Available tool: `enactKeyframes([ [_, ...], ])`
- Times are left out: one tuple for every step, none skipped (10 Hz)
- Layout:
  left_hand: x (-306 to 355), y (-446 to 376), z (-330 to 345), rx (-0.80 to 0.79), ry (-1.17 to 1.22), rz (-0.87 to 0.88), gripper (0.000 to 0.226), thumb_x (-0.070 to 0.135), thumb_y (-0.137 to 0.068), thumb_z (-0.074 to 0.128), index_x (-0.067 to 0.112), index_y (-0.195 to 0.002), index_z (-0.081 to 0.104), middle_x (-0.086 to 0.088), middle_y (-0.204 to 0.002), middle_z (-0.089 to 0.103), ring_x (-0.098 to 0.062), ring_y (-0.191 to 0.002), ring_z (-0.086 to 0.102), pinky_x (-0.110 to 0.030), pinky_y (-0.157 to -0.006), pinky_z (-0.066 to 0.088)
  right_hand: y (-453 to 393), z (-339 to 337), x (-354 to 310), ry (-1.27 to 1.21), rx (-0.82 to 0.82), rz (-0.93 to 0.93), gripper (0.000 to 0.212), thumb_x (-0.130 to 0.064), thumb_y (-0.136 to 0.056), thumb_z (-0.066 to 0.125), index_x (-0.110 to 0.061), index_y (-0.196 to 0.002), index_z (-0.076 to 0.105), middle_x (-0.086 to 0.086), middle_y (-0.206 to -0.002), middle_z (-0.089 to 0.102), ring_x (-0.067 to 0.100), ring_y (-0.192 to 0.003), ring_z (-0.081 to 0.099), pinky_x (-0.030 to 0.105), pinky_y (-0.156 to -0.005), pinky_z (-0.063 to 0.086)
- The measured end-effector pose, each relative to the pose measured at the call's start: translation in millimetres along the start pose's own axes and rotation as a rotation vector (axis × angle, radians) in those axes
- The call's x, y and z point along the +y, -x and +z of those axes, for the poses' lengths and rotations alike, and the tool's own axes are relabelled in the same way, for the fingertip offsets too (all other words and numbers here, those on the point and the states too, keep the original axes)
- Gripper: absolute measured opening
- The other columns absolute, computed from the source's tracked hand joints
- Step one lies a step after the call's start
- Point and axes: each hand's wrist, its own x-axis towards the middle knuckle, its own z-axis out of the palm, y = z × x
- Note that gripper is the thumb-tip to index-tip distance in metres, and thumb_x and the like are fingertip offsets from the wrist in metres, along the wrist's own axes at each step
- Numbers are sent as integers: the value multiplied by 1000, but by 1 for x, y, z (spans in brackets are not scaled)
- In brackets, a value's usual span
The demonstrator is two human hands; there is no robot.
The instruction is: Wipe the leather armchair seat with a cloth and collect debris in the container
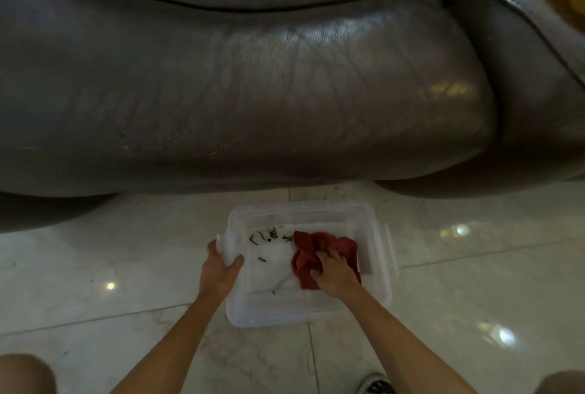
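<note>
Leather armchair seat (247, 86): dark grey-brown, creased, glossy, filling the upper part of the view. Container (304, 314): clear plastic tub, open-topped, standing on the pale tiled floor (95, 267) just in front of the seat. Cloth (313, 248): red, crumpled, lying inside the container toward its right side. Debris (269, 235): small dark green scraps scattered on the container bottom, mostly left of the cloth, with a speck nearer the front wall. Left hand (220, 270): closed around the container's left rim, thumb inside the wall, fingers outside. Right hand (335, 273): inside the container, fingers curled and bunched into the cloth, gripping it. A shoe (376, 385) shows at the lower edge.
</note>
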Motion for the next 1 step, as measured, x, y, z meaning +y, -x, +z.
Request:
enactKeyframes([
  [6,8,-4,182,-279,243,75,44,-85,59,4,-141,29,-21,-141,42,-37,-126,41,-52,-100,39,-2,-22,-17,61,109,-92,38,-34,-92,47,-9,-120,54,16,-132,50,33,-120,46,38,-100,39],
])
